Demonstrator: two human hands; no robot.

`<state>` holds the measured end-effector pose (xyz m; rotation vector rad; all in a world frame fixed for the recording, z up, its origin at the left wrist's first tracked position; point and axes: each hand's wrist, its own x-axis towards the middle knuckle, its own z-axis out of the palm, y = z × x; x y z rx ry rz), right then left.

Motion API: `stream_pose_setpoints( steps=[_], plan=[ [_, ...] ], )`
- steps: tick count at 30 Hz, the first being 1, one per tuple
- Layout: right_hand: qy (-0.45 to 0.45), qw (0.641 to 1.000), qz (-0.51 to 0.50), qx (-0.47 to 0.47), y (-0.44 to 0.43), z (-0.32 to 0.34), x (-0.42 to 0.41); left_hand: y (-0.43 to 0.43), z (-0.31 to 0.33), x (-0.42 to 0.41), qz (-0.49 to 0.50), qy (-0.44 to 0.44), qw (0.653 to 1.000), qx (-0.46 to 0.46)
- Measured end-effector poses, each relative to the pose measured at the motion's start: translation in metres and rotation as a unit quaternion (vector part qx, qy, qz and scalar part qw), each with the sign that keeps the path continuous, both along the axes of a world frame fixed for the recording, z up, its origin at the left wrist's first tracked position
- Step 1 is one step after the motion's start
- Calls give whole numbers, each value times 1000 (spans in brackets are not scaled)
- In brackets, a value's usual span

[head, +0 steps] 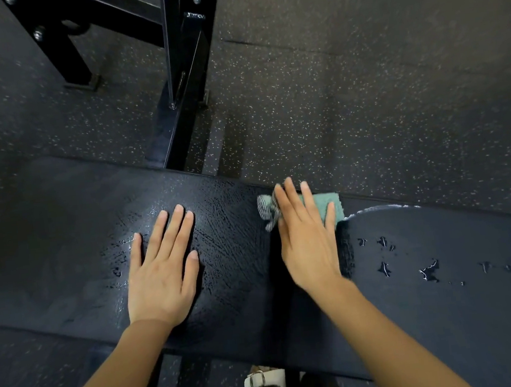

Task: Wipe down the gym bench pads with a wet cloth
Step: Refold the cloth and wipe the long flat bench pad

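Right hand (307,238) is laid flat, fingers straight and apart, on a green cloth (332,205), which is pressed onto the far edge of the right gym bench pad (448,299), beside the gap between pads. Left hand (161,266) is spread flat on the wet-streaked left gym bench pad (64,245).

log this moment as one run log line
left hand: flat on wet left pad | right hand: flat, pressing green cloth at far edge by pad gap | right pad: torn patches
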<state>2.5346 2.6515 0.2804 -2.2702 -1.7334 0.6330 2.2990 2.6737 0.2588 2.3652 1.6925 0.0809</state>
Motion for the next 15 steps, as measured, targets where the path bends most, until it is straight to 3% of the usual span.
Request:
stream_pose_setpoints(
  steps=[6, 15],
  plan=[
    [-6, 1000, -28, -2, 20, 3, -3, 0, 1, 0, -1, -2, 1000, 0],
    [-10, 1000, -12, 11, -86, -2, -62, 0, 0, -1, -5, -2, 1000, 0]
  ],
)
